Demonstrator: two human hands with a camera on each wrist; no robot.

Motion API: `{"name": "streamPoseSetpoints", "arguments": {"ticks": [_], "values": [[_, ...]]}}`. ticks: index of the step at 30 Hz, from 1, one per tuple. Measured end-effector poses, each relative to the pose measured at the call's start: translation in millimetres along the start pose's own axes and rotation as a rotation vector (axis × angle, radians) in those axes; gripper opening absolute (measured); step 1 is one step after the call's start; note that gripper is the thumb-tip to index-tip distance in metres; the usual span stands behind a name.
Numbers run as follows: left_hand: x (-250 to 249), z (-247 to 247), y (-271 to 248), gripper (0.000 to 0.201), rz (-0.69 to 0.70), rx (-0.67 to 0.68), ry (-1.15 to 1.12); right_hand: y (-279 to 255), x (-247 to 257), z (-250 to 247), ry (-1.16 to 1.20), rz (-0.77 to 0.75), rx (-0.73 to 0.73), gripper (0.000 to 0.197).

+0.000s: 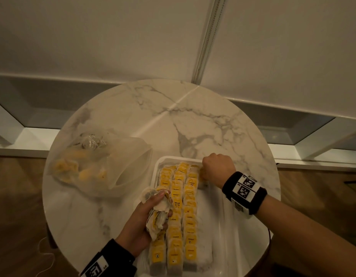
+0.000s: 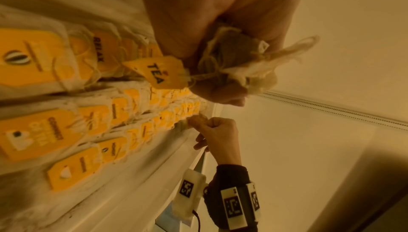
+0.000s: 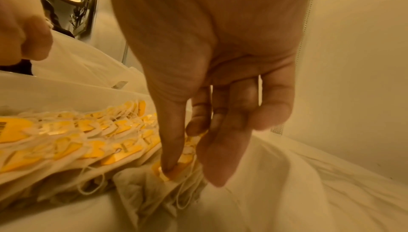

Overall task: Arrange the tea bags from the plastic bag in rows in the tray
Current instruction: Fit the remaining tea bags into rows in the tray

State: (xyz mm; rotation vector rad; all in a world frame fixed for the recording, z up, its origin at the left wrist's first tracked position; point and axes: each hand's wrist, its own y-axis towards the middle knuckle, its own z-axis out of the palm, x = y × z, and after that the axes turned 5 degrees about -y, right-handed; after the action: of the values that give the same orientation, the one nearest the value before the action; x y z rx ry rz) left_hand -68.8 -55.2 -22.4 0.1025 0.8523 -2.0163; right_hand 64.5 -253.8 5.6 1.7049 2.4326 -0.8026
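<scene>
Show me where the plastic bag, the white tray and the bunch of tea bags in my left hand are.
plastic bag (image 1: 97, 168): head view, on its translucent middle.
white tray (image 1: 174, 158): head view, on its far rim.
bunch of tea bags (image 1: 160, 211): head view, on the crumpled paper pouches.
left hand (image 1: 139, 222): head view, on its back.

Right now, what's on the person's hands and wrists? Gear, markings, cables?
Both hands bare, no gloves. Right hand: black wristband with white panels of black square fiducial markers; white camera module with a black cable beneath. Left hand: black wristband with a similar white marker tag.
</scene>
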Motion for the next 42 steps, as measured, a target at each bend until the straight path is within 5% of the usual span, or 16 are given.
{"name": "streamPoseSetpoints", "arguments": {"ticks": [6,11,15,19,27,33,42], "values": [[-2,1,-2,0.053,-0.005,-0.009,-0.022,-17,-1,-15,0.103,0.0,0.006,0.017],[-3,7,-4,0.019,-0.003,-0.069,-0.039,-51,14,-27,0.203,-0.265,-0.132,0.023],[-4,7,-2,0.021,0.021,-0.108,-0.068,-85,36,-32,0.47,-0.436,-0.348,0.02],[-7,10,-5,0.025,0.015,-0.063,-0.158,-115,59,-37,0.7,-0.491,-0.415,0.02],[-2,22,-1,0.042,0.007,-0.109,-0.191,-126,91,-26,0.681,-0.351,-0.539,0.029],[1,26,-1,0.049,-0.002,-0.141,-0.197,-125,96,-27,0.744,-0.271,-0.579,0.008],[6,23,0,0.045,0.073,-0.096,-0.248,-121,79,-35,1.399,-0.196,-0.573,0.007]]}}
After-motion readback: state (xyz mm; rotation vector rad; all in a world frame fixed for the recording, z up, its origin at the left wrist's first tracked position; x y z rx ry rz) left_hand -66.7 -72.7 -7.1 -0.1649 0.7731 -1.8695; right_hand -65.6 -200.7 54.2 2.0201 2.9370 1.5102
